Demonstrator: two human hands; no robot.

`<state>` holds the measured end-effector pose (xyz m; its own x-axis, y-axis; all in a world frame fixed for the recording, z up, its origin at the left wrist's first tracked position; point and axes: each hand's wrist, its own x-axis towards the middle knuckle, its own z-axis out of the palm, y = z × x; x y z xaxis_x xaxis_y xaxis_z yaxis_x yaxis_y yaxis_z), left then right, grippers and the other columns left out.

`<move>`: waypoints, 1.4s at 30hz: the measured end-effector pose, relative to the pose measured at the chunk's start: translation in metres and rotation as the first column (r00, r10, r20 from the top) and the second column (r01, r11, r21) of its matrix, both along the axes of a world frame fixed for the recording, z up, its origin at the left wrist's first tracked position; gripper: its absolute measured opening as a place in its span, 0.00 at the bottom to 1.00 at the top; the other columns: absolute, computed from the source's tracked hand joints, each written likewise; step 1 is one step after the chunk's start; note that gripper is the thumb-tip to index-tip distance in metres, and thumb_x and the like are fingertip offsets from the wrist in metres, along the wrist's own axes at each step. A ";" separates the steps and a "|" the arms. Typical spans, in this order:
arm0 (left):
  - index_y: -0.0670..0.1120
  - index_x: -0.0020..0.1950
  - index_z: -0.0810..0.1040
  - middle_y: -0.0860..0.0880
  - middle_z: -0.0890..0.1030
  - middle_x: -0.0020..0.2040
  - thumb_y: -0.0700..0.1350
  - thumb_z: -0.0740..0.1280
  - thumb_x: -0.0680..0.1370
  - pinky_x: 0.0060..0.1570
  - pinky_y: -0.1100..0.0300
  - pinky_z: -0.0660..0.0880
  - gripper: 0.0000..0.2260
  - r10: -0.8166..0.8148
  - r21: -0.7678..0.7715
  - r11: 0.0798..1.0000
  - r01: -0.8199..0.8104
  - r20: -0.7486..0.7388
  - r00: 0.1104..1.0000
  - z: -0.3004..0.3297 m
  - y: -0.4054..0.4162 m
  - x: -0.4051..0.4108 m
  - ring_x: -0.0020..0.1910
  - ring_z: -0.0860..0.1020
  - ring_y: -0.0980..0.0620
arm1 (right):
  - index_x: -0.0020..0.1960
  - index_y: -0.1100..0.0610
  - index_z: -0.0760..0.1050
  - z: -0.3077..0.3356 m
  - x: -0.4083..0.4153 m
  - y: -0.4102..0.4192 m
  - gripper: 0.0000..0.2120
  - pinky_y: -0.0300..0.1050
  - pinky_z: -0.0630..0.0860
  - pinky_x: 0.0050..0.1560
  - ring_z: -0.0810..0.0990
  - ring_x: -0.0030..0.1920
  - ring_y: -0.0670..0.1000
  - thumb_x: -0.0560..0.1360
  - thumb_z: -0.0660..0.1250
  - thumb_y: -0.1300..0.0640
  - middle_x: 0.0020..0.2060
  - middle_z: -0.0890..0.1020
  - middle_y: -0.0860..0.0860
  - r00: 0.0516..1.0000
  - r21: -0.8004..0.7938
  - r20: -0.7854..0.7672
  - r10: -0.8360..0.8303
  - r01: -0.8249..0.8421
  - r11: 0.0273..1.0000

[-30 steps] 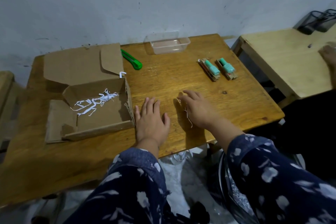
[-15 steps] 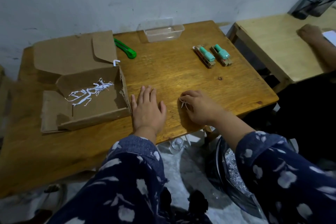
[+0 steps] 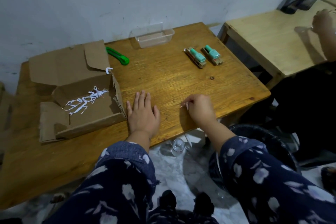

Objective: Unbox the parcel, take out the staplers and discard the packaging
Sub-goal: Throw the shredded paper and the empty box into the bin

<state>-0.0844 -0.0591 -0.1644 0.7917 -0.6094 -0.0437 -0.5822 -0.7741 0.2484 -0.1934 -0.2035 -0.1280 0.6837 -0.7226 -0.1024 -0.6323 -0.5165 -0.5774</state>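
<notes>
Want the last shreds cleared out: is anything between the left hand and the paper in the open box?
Only the box's near side wall. The left hand lies flat on the table right beside it; the paper shreds lie uncovered inside the cardboard box.

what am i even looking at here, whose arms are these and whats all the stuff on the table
There is no machine: a person wears a camera on the head, looking down at their own arms in flowered sleeves. On the wooden table lie an opened cardboard box with white paper shreds inside, a green cutter, a clear plastic tray and two teal staplers, already out. The left hand rests flat beside the box. The right hand pinches a small white paper scrap in its grip. Another person's hand shows at the neighbouring table.
</notes>
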 end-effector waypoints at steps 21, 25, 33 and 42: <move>0.48 0.73 0.65 0.50 0.58 0.78 0.48 0.55 0.82 0.75 0.43 0.46 0.20 -0.523 -0.087 0.852 0.517 -0.066 0.850 0.022 -0.215 -0.105 0.78 0.50 0.53 | 0.41 0.60 0.82 -0.032 -0.227 -0.132 0.07 0.45 0.76 0.41 0.80 0.38 0.54 0.75 0.66 0.63 0.36 0.82 0.55 0.723 0.061 -0.151 -0.674 0.688 0.724; 0.50 0.75 0.62 0.51 0.57 0.78 0.52 0.54 0.81 0.75 0.42 0.46 0.21 -0.509 -0.047 0.859 0.509 0.017 0.861 0.003 -0.227 -0.106 0.78 0.50 0.52 | 0.51 0.58 0.83 -0.054 -0.250 -0.144 0.08 0.49 0.79 0.45 0.82 0.45 0.59 0.75 0.67 0.62 0.46 0.84 0.58 0.717 0.046 -0.236 -0.656 0.683 0.729; 0.53 0.71 0.65 0.52 0.62 0.76 0.54 0.55 0.79 0.74 0.43 0.48 0.20 -0.482 -0.069 0.869 0.489 0.104 0.870 -0.015 -0.233 -0.104 0.76 0.56 0.52 | 0.54 0.52 0.81 -0.074 -0.268 -0.164 0.18 0.47 0.78 0.49 0.81 0.50 0.58 0.74 0.60 0.69 0.53 0.83 0.56 0.666 0.075 -0.284 -0.689 0.732 0.677; 0.52 0.71 0.65 0.51 0.61 0.76 0.54 0.54 0.80 0.74 0.43 0.47 0.19 -0.488 -0.068 0.867 0.494 0.091 0.868 -0.010 -0.234 -0.106 0.77 0.55 0.52 | 0.53 0.50 0.80 -0.063 -0.257 -0.169 0.09 0.49 0.78 0.46 0.81 0.49 0.56 0.75 0.67 0.59 0.51 0.83 0.52 0.742 0.092 -0.307 -0.597 0.647 0.757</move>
